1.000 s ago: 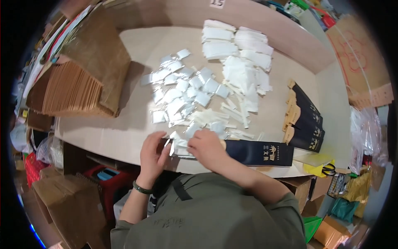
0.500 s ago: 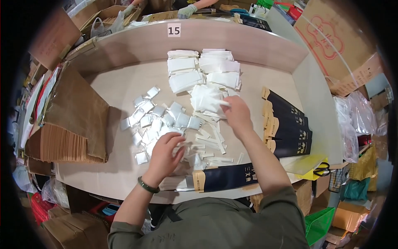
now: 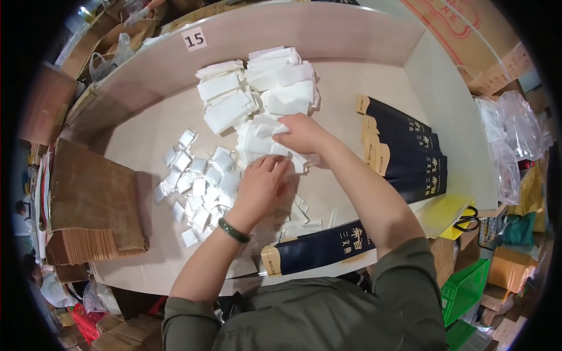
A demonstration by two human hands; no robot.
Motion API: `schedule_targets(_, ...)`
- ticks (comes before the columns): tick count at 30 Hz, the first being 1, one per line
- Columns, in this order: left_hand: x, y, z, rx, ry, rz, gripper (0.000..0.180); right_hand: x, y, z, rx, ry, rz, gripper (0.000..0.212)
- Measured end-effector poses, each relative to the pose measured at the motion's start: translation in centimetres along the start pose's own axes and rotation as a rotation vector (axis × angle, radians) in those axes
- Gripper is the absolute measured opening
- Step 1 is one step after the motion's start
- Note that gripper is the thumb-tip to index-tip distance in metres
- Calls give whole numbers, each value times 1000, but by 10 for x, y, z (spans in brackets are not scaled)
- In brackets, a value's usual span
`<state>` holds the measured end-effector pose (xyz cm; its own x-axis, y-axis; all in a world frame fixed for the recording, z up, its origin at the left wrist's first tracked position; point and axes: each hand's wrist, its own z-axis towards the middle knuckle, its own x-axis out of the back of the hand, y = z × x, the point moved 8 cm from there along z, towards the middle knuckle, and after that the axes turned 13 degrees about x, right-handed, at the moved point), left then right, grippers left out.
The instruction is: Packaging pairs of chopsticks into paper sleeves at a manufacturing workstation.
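My right hand (image 3: 301, 136) is closed, thumb and fingers pinching the edge of a white folded napkin (image 3: 253, 137) on the nearest heap. Just nearer to me, my left hand (image 3: 264, 186) reaches up to the same heap. Its fingers lie stretched forward at the heap's near edge, and I see nothing held in them. More white napkins (image 3: 228, 111) stand in two stacked rows behind. Left of my left hand are scattered small square silvery-white packets (image 3: 199, 187). Thin white paper strips (image 3: 300, 207) lie partly hidden under my left hand and right forearm.
Several navy sleeves with tan ends (image 3: 404, 152) overlap at the right. Another navy sleeve (image 3: 316, 251) lies at the front edge. A brown carton (image 3: 96, 199) stands at the left. Black-handled scissors (image 3: 466, 219) rest beside yellow sheets at the right. A low partition (image 3: 257, 29) borders the back.
My left hand has moved up and right from the packets to the napkin heap. My right hand has come down onto the heap and pinches a napkin. The whole view has shifted and tilted.
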<state>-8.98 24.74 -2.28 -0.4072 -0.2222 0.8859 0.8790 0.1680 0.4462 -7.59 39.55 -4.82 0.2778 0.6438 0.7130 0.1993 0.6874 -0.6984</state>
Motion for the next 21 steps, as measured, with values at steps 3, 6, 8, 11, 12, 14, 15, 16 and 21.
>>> schedule_targets(3, -2, 6, -16, 10, -131, -29, 52, -7, -13, -18, 40, -75, -99, 44)
schedule_targets(6, -3, 15, -17, -16, -95, 78, 41, -10, -14, -13, 16, -150, -53, 43)
schedule_targets(8, -2, 11, -4, -45, -19, 51, 29, -5, -14, -2, 71, 13, -74, 42)
schedule_targets(11, 3, -7, 12, 65, 14, 46, 20, 12, -21, 1, 199, 331, -149, 40)
schedule_targets(12, 2, -8, 18, 60, 10, 46, 20, 22, -27, -5, 269, 488, -203, 39)
schedule_targets(14, 23, -18, 24, 129, 127, -96, 13, 36, -39, -17, 261, 539, -221, 40)
schedule_targets(15, 27, -26, 28, 180, 96, -114, 12, 51, -50, -27, 255, 593, -246, 40)
schedule_targets(16, 31, -32, 30, 196, 102, -113, 12, 60, -63, -39, 265, 582, -239, 40)
schedule_targets(21, 34, -49, 46, 237, 112, -155, 17, -15, -56, -96, 303, 233, -297, 32)
